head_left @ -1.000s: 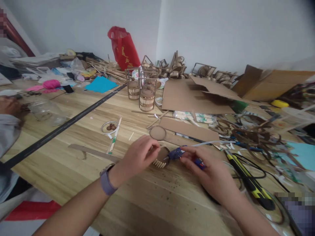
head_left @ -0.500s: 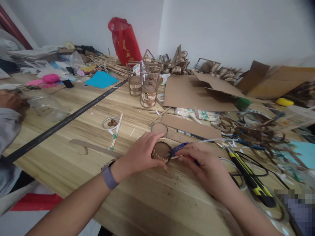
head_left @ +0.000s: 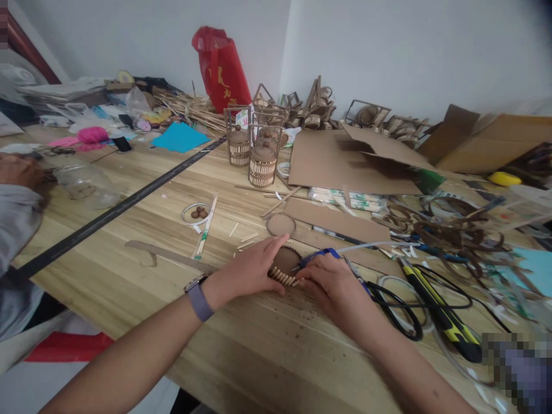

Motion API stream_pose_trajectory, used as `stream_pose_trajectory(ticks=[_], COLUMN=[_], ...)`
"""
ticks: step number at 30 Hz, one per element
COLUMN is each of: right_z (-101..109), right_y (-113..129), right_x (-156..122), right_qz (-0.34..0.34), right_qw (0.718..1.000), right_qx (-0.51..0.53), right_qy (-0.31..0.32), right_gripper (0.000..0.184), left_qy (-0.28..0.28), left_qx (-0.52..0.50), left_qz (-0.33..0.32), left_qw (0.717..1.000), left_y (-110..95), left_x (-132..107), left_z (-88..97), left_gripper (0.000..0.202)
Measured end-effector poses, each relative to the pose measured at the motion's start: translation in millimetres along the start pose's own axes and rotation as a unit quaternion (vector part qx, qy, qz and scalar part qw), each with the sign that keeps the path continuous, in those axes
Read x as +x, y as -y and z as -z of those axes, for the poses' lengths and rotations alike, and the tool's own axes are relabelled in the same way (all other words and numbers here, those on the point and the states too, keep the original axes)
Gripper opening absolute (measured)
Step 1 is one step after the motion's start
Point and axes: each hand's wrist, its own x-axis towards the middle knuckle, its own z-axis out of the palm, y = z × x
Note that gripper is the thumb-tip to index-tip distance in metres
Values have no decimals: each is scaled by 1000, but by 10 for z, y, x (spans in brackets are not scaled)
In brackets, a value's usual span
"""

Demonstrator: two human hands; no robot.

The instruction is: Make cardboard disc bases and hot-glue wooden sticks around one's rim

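Observation:
In front of me lies a small round cardboard basket base [head_left: 288,257], with short wooden sticks [head_left: 282,277] standing along its near edge. My left hand [head_left: 254,267] curves around its left side, fingers at the far rim and thumb at the near one. A blue hot glue gun [head_left: 322,253], a pale glue stick [head_left: 371,246] trailing from its back, is held in my right hand [head_left: 332,282]. Its nozzle points into the base, while my right fingertips touch the sticks on the near right rim. A second cardboard disc [head_left: 280,224] lies just beyond.
Finished lidded baskets [head_left: 262,167] stand behind, near cardboard sheets [head_left: 319,158]. Loose sticks [head_left: 249,237] and a tape ring [head_left: 183,215] holding brown beads lie left. A yellow-black cutter [head_left: 440,310] and cables lie right. Another person's hand [head_left: 19,169] rests far left.
My right hand has moved slightly left to the base's rim, bringing its fingertips against the sticks. The small stick that stuck out from its fingers now sits at the row. My left hand stays around the base.

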Motion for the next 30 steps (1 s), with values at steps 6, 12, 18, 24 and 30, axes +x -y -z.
stream_pose_trajectory(ticks=[6, 12, 18, 24, 30], right_z=[-75, -159, -189, -199, -221], right_y=[-36, -75, -25, 6, -8], right_x=[-10, -17, -46, -53, -52], right_qz=[20, 71, 113, 114, 116], right_qw=[999, 994, 980, 976, 975], right_qx=[-23, -56, -136, -161, -161], right_qy=[-20, -69, -91, -96, -99], right_gripper=[16, 16, 26, 28, 28], left_qy=[4, -2, -8, -18, -22], left_qx=[-3, -7, 3, 5, -4], left_qz=[-1, -9, -21, -21, -14], left_qw=[1000, 1000, 1000, 1000, 1000], left_y=[15, 22, 30, 19, -11], left_x=[0, 0, -4, -5, -12], left_z=[-21, -29, -30, -49, -48], left_gripper=[111, 108, 104, 103, 98])
